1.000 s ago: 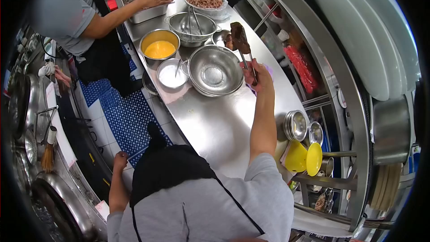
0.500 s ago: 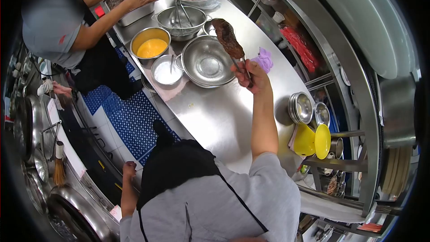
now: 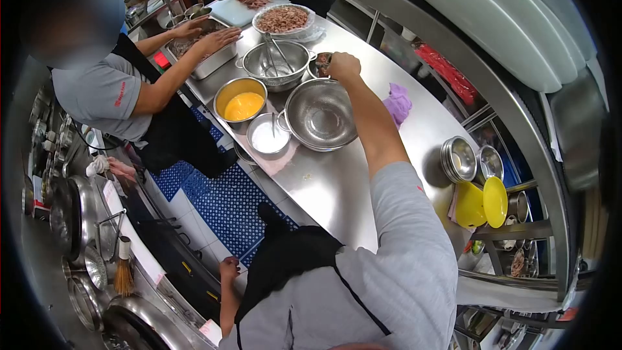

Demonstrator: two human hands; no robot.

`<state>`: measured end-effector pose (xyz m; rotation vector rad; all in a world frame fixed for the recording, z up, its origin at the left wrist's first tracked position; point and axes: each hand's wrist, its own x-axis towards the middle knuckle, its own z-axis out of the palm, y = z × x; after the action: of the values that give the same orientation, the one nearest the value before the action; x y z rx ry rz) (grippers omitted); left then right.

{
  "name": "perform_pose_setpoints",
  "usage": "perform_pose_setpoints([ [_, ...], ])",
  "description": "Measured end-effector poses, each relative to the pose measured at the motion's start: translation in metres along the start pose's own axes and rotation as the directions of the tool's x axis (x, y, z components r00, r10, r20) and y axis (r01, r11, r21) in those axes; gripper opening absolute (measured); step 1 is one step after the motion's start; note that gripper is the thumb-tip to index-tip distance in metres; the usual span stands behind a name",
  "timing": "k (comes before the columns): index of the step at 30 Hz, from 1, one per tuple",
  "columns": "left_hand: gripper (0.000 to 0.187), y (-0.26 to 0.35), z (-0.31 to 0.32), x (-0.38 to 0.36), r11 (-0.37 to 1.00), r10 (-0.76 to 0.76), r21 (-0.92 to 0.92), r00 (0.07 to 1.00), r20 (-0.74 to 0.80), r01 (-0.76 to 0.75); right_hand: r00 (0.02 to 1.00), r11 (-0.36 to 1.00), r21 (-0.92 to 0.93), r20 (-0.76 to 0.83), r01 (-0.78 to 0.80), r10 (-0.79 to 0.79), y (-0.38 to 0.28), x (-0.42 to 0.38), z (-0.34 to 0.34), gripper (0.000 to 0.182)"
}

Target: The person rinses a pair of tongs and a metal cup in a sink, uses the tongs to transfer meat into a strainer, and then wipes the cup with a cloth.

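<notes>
At the far side of the steel table, my right hand (image 3: 345, 65) is closed above a small metal bowl (image 3: 312, 70). The tongs it grips are mostly hidden by the hand. Inside that bowl the dark brown piece of meat (image 3: 321, 61) partly shows. Just nearer to me stands a large perforated colander (image 3: 322, 115), under my right forearm. My left hand (image 3: 229, 268) hangs low at my side, away from the table, fingers curled in with nothing visible in them.
Left of the colander stand a pot of yellow liquid (image 3: 243, 105), a bowl of white powder (image 3: 269, 135) and a strainer with a whisk (image 3: 276, 65). A purple cloth (image 3: 397, 104) lies right. A co-worker (image 3: 110, 97) reaches into a metal tray (image 3: 217, 58); another person's hands work at a cutting board (image 3: 228, 11).
My right hand has moved forward and down from above the colander to the small bowl, taking the tongs and meat along. The view has shifted, and my left hand stays low.
</notes>
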<state>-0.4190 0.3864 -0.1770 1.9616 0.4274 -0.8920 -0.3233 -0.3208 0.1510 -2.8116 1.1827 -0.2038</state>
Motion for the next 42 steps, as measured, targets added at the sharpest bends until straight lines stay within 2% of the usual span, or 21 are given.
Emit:
perform_pose_setpoints([
  [3, 0.017, -0.024, -0.012, -0.009, 0.996, 0.087, 0.006, 0.995, 0.054, -0.087, 0.997, 0.998, -0.042, 0.068, 0.04, -0.037, 0.006, 0.005, 0.013, 0.038],
  [4, 0.016, -0.021, -0.024, -0.022, 0.946, 0.163, 0.252, 0.971, 0.173, -0.203, 0.994, 0.996, -0.061, 0.094, 0.058, -0.052, 0.007, 0.003, 0.011, 0.038],
  [7, 0.015, -0.01, -0.025, -0.064, 0.998, 0.015, 0.066, 1.0, -0.004, -0.014, 0.994, 0.993, -0.1, 0.09, 0.064, -0.055, 0.011, -0.003, -0.036, 0.031],
  [9, 0.017, -0.003, -0.027, -0.071, 0.996, 0.001, 0.091, 1.0, 0.004, -0.001, 0.994, 0.99, -0.133, 0.098, 0.057, -0.044, 0.017, 0.008, -0.047, 0.03],
  [12, 0.019, -0.023, -0.042, -0.044, 0.978, 0.103, 0.173, 0.99, 0.092, -0.118, 0.99, 0.978, -0.203, 0.142, 0.046, -0.017, 0.03, 0.016, -0.026, 0.031],
  [15, 0.021, -0.03, -0.051, 0.01, 0.861, 0.243, 0.403, 0.947, 0.211, -0.311, 0.992, 0.989, -0.15, 0.123, -0.007, 0.026, 0.035, 0.015, 0.006, 0.036],
  [17, 0.022, -0.024, -0.041, 0.011, 0.946, 0.162, 0.271, 0.983, 0.091, -0.181, 0.996, 0.994, -0.093, 0.071, -0.056, 0.063, 0.036, 0.013, 0.015, 0.039],
  [18, 0.023, -0.004, -0.028, 0.015, 0.999, 0.008, 0.031, 0.999, -0.033, -0.007, 0.993, 0.995, -0.073, 0.082, -0.074, 0.08, 0.036, 0.009, 0.012, 0.039],
  [20, 0.022, 0.037, -0.015, 0.006, 0.992, 0.068, 0.112, 0.996, -0.065, -0.06, 0.991, 0.993, -0.009, 0.059, -0.116, 0.116, 0.043, 0.01, 0.008, 0.043],
  [24, 0.016, 0.045, -0.007, 0.011, 0.992, 0.109, 0.067, 0.994, 0.003, -0.109, 0.984, 0.963, 0.21, -0.022, -0.168, 0.176, 0.078, 0.002, 0.011, 0.042],
  [25, 0.014, 0.043, -0.007, 0.012, 0.994, 0.099, 0.049, 0.994, 0.035, -0.101, 0.973, 0.909, 0.346, 0.084, -0.233, 0.217, 0.083, -0.005, 0.001, 0.041],
  [27, 0.014, 0.042, -0.004, 0.012, 0.996, 0.069, 0.045, 0.996, 0.063, -0.072, 0.965, 0.759, 0.596, 0.147, -0.261, 0.216, 0.1, -0.013, 0.002, 0.04],
  [30, 0.021, 0.027, -0.007, -0.005, 0.995, 0.047, 0.087, 0.998, 0.033, -0.049, 0.919, 0.413, 0.821, 0.353, -0.394, 0.176, 0.111, -0.035, -0.011, 0.035],
  [31, 0.02, 0.012, -0.016, 0.001, 0.986, 0.113, 0.114, 0.99, 0.079, -0.122, 0.909, 0.326, 0.848, 0.396, -0.417, 0.133, 0.115, -0.04, -0.012, 0.034],
  [32, 0.02, 0.002, -0.026, -0.001, 0.929, 0.216, 0.274, 0.966, 0.141, -0.248, 0.897, 0.237, 0.866, 0.434, -0.441, 0.086, 0.12, -0.044, -0.011, 0.033],
  [33, 0.02, 0.002, -0.029, -0.005, 0.894, 0.243, 0.343, 0.956, 0.167, -0.287, 0.883, 0.148, 0.872, 0.468, -0.467, 0.033, 0.124, -0.051, -0.01, 0.033],
  [34, 0.02, 0.004, -0.032, -0.011, 0.853, 0.269, 0.408, 0.944, 0.193, -0.327, 0.875, 0.123, 0.867, 0.485, -0.482, 0.01, 0.123, -0.061, -0.014, 0.035],
  [35, 0.019, 0.002, -0.034, -0.021, 0.873, 0.235, 0.396, 0.957, 0.168, -0.284, 0.88, 0.071, 0.879, 0.474, -0.472, -0.013, 0.124, -0.069, -0.015, 0.037],
  [39, 0.02, 0.002, -0.03, -0.043, 0.967, 0.129, 0.214, 0.991, 0.043, -0.135, 0.876, -0.084, 0.873, 0.476, -0.481, -0.079, 0.128, -0.075, -0.017, 0.036],
  [40, 0.019, 0.006, -0.029, -0.046, 0.957, 0.155, 0.239, 0.986, 0.054, -0.163, 0.873, -0.11, 0.866, 0.48, -0.487, -0.087, 0.129, -0.075, -0.017, 0.036],
  [42, 0.018, 0.014, -0.024, -0.051, 0.935, 0.204, 0.281, 0.976, 0.078, -0.218, 0.886, -0.048, 0.885, 0.461, -0.463, -0.046, 0.126, -0.07, -0.014, 0.035],
])
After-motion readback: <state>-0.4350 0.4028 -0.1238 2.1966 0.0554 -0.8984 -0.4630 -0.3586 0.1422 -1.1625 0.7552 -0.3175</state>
